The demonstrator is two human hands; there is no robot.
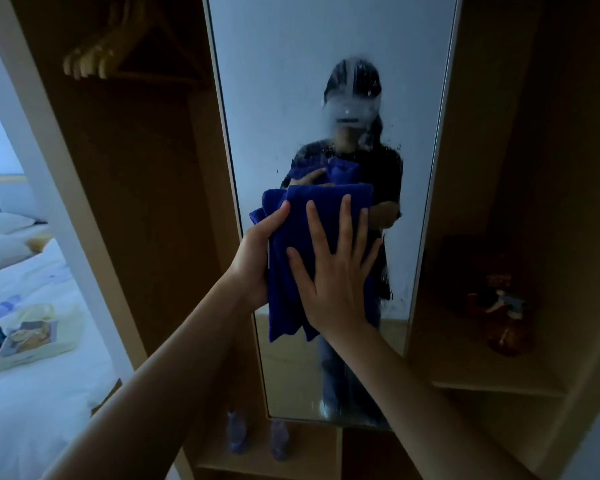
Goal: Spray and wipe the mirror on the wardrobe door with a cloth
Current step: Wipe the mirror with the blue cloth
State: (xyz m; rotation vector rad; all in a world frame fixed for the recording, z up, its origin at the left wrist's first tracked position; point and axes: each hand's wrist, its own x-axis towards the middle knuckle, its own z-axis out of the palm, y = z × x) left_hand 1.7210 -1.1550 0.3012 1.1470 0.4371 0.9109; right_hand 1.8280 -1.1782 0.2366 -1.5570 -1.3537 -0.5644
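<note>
A tall mirror (pixel 274 98) with a pale frame fills the wardrobe door ahead. Wet spray streaks and droplets run down its middle and right side. A dark blue cloth (pixel 321 216) hangs folded in front of the glass at chest height. My left hand (pixel 257 258) grips the cloth's left edge, thumb over the front. My right hand (pixel 333 268) lies flat on the cloth with fingers spread and straight, pressing it towards the mirror. No spray bottle is in either hand.
An open wardrobe bay with wooden hangers (pixel 90 60) is on the left. Shelves on the right hold a dark reddish object (pixel 503 306). A white bed (pixel 32 341) with a pale bag (pixel 32 334) lies at far left. Two bottles (pixel 253 438) stand on the low shelf under the mirror.
</note>
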